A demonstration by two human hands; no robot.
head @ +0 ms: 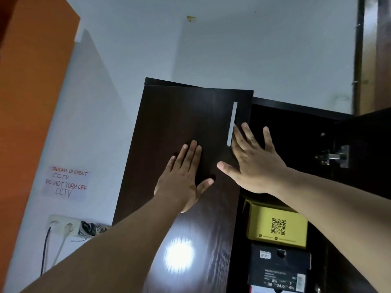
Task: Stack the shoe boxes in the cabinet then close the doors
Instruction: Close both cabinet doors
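With both flat, open hands, left hand [183,178] and right hand [252,159], gripping nothing, press the left cabinet door [175,123] shut evenly; keep fingers [246,134] clear of its edge.

Wall note [67,182]: "DO NOT TURN OFF CCTV"; black box [279,269]: perhaps "24.0".

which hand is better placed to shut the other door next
Probably the right hand. It sits at the left door's free edge, partly over the open gap, nearest the open right door. The left hand lies flat on the left door, farther from it.
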